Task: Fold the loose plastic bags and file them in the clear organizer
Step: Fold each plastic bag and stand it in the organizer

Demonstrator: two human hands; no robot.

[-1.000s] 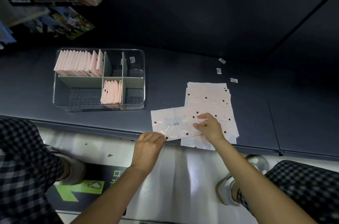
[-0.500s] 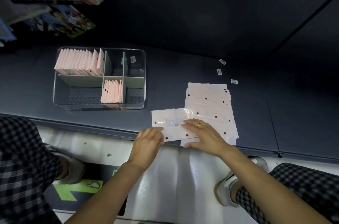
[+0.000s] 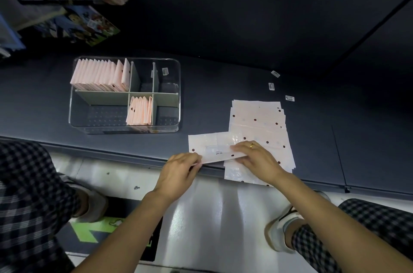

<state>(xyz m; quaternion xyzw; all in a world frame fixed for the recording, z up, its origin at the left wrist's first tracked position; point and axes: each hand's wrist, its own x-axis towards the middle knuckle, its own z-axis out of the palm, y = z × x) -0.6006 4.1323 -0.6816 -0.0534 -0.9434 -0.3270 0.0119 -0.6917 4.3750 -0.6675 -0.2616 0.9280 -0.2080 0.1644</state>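
Observation:
One pale pink plastic bag with dark dots (image 3: 210,146) lies crosswise at the shelf's front edge, its near long edge turned up into a fold. My left hand (image 3: 178,171) pinches that folded edge at the bag's left end. My right hand (image 3: 257,157), wearing a ring, presses flat on the bag's right part. Under it sits the stack of loose bags (image 3: 259,125). The clear organizer (image 3: 174,93) stands to the left, with folded bags filed in its back-left compartment (image 3: 100,75) and its front-middle compartment (image 3: 139,114).
Three small white labels (image 3: 271,86) lie on the dark shelf (image 3: 33,102) behind the stack. Packaged goods (image 3: 73,24) hang over the back left. Below the shelf edge are the pale floor, my checked trouser legs (image 3: 26,194) and my shoes (image 3: 281,228).
The bag has been folded lengthwise: its near edge came up and over, so it looks narrower. My right hand slid from the bag's far edge to pressing on the fold; my left hand closed on the edge.

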